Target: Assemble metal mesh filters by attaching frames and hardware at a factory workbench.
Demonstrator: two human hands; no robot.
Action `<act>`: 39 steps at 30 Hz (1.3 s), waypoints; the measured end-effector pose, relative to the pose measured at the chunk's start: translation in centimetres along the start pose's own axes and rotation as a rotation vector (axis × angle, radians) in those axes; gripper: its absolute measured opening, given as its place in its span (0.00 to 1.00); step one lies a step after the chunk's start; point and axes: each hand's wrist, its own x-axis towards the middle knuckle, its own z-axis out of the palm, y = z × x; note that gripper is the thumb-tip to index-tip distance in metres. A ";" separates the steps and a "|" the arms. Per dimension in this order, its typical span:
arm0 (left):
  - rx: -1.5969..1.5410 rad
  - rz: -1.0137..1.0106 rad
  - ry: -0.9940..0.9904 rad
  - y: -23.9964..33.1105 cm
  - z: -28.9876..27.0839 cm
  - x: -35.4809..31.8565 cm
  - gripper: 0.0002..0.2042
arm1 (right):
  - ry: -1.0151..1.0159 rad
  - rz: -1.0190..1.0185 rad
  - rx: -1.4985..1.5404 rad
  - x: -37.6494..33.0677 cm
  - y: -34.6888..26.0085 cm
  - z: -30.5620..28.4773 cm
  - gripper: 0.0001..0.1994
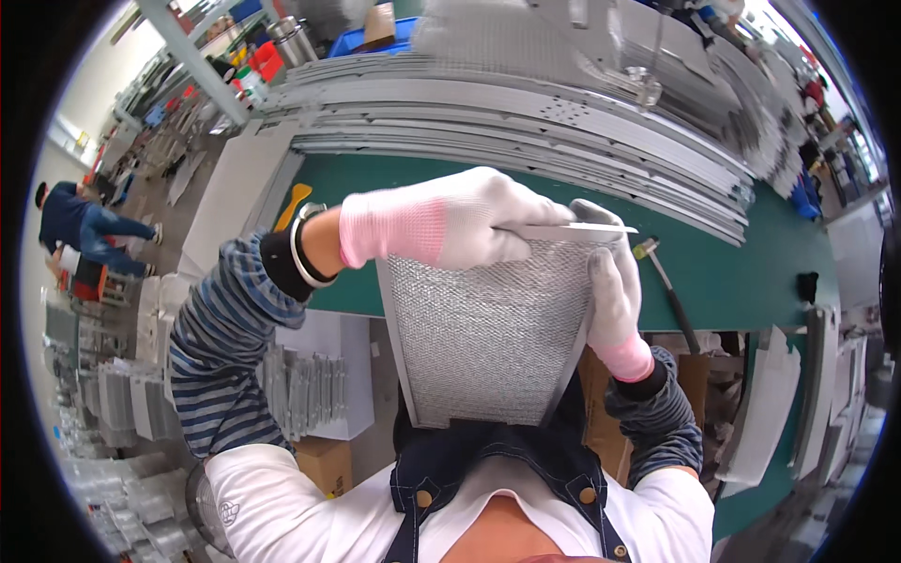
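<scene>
Silver mesh panel point(483, 342), grey frame point(399, 341), spans green table point(723, 291) to my overalls point(427, 474). My left hand point(477, 223) pinches a pale strip point(596, 231); right hand point(615, 291) grips panel's far-right corner. Left hand hides far edge.

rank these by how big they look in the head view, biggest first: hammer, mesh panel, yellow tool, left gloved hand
1. Mesh panel
2. Left gloved hand
3. Hammer
4. Yellow tool

The raised hand may look bigger through nearness to the camera.
</scene>
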 end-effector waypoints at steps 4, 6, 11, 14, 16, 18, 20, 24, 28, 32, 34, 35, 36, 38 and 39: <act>0.034 -0.308 0.024 -0.2 0.8 -1.0 0.12 | 0.053 -0.079 0.083 -1.5 2.1 0.5 0.31; 0.007 -0.342 0.052 -0.2 1.0 -1.5 0.11 | 0.067 -0.094 -0.201 -1.8 1.9 1.3 0.37; 0.062 -0.380 0.130 0.1 1.3 -2.1 0.10 | 0.175 -0.108 -0.373 -1.2 1.7 2.1 0.39; 0.072 -0.360 0.162 0.8 1.2 -2.0 0.09 | 0.264 -0.209 -0.493 -1.5 2.2 1.9 0.35; 0.033 -0.364 0.162 1.2 1.0 -1.7 0.09 | 0.201 -0.258 -0.667 -1.8 1.1 1.1 0.35; -0.010 -0.403 0.148 2.0 0.7 -1.2 0.09 | 0.179 -0.263 -0.659 -2.0 0.1 0.8 0.36; -0.045 -0.402 0.113 1.9 0.8 -0.7 0.09 | 0.158 -0.269 -0.648 -2.4 -0.4 0.5 0.37; -0.111 -0.367 -0.028 2.2 0.8 0.2 0.10 | 0.234 -0.314 -0.508 -3.3 -0.1 -0.2 0.33; 0.020 -0.131 -0.094 1.0 1.6 0.7 0.09 | 0.399 -0.300 -0.338 -3.0 -0.2 0.5 0.27; 0.106 -0.191 -0.013 0.0 1.9 0.2 0.10 | 0.375 -0.099 -0.435 -1.0 0.0 0.3 0.18; 0.092 -0.195 0.022 -1.3 2.6 -0.1 0.12 | 0.352 -0.068 -0.477 -0.7 -0.1 0.3 0.12; 0.107 -0.149 0.034 -1.7 2.8 -0.3 0.12 | 0.302 -0.039 -0.427 -0.5 0.0 0.2 0.14; 0.121 -0.104 0.047 -2.1 2.9 -0.6 0.13 | 0.252 -0.009 -0.379 -0.3 0.2 0.0 0.16; 0.149 -0.197 0.005 -1.6 2.8 -1.1 0.15 | 0.164 0.033 -0.263 -0.3 0.1 0.4 0.19; 0.180 -0.281 -0.042 -1.3 2.6 -1.4 0.18 | 0.086 0.070 -0.149 -0.3 0.2 0.6 0.23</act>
